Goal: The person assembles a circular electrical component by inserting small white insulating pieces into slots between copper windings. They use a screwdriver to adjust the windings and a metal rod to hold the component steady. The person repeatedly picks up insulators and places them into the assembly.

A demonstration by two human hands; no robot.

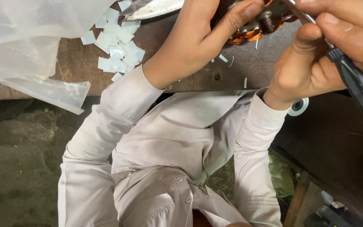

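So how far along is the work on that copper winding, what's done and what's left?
Done: a pile of cut white slips lies on the bench, scissors set down. In hand: the left hand holds the copper winding, while the right hand works a black-handled tool into it. Left: the slips remain unused; how much of the winding is finished is out of frame.

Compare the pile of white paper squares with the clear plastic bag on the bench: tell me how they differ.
The white paper squares are many small, flat, opaque pieces heaped loosely; the clear plastic bag is one large, see-through, crumpled sheet. The squares lie wholly on the brown bench; the bag hangs over its near edge. The squares sit nearer the left hand than the bag does. Both are pale and rest untouched on the same bench.
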